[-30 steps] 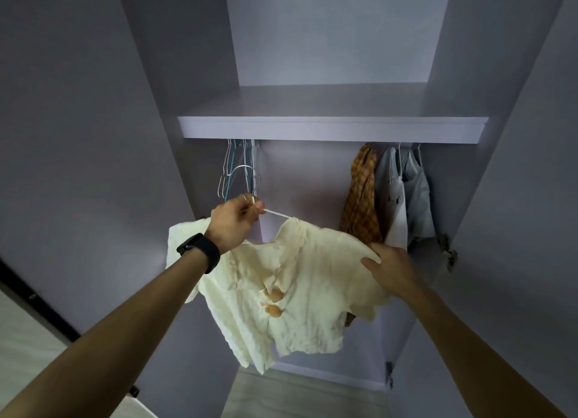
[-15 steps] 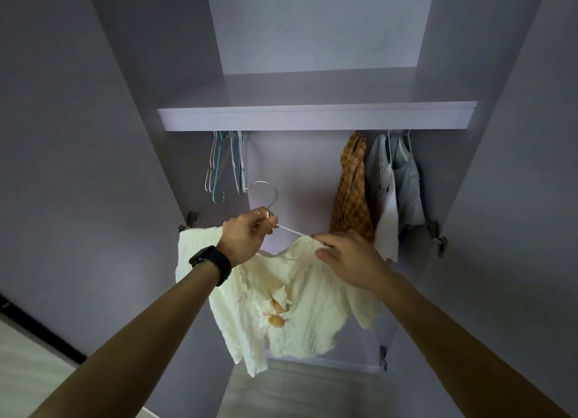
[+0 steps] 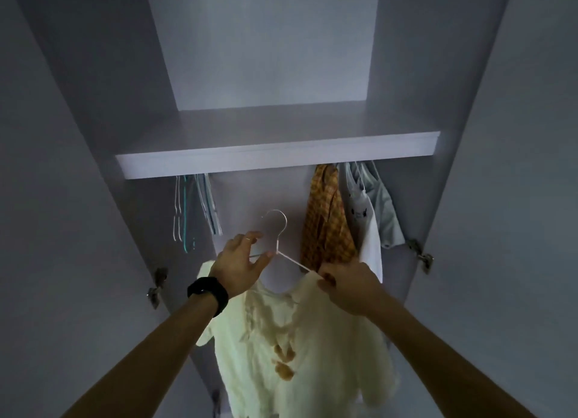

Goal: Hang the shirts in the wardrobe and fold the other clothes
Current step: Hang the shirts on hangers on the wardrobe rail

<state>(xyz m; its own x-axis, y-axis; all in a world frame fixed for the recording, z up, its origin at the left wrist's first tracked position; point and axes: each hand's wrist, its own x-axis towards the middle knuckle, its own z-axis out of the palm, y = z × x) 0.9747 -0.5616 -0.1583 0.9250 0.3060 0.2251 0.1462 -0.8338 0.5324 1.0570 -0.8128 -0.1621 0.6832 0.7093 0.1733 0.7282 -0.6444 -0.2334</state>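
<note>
While the cream shirt (image 3: 297,339) is hanging on the wire hanger (image 3: 294,261) in mid-air, below the shelf (image 3: 275,154) and not yet on the rail, the rail itself is hiding behind the shelf edge. Spare hangers (image 3: 187,217) are bunching at the left end under the shelf. Left hand (image 3: 240,264) is gripping the wire hanger just below the hook, thumb tip pressing at the neck and fingers curling over the left arm of the wire. Hook is standing up above those fingers, open end pointing left. Hanger's long axis is running left-right, dipping toward the right. Right hand (image 3: 347,286) is pinching the shirt's shoulder where it is sitting on the right arm of the wire, fingers clenching on cloth. Checked shirt (image 3: 325,223) and pale tops (image 3: 372,217) are hanging just past that hand. Can't tell whether the checked one is touching the knuckles.

Judgement: free gap is lying straight up from the hook, between spare hangers and checked shirt. Left hand is sitting nearer the hook, so it is looking like the one to lift and hook. Right hand is only steadying the shoulder.
</note>
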